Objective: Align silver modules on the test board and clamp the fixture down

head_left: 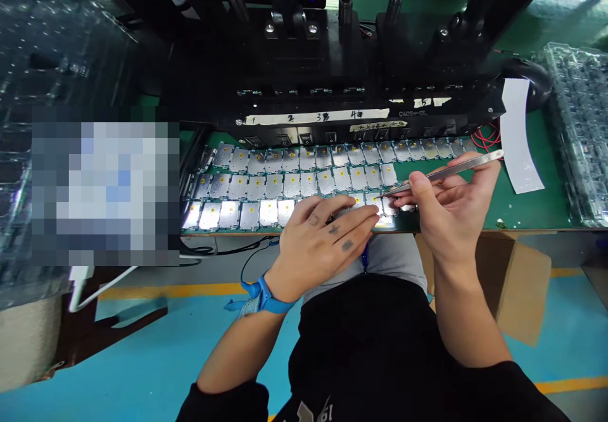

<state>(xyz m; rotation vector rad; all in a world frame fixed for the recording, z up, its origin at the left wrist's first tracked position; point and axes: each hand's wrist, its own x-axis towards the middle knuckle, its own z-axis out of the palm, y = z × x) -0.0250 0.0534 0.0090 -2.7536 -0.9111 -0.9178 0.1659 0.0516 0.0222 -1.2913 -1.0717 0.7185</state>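
Note:
Metal tweezers [456, 167] lie between the thumb and fingers of my right hand [449, 210], tips pointing left. Those tips reach a small silver-shielded circuit board [374, 204] with a yellow dot, near the table's front edge. My left hand [327, 235] rests palm down over the front row, its fingers stretched towards that same board and covering several others. A blue strap [274, 300] circles my left wrist. Behind both hands run further rows of like boards [292, 184], most bearing a yellow dot.
A black machine [304, 102] with switches and numbered tape stands behind the boards. Clear plastic trays [577, 130] are stacked at the right, more at the left. A white paper strip [521, 137] lies near red wires [487, 135]. Below the table is a cardboard box [522, 289].

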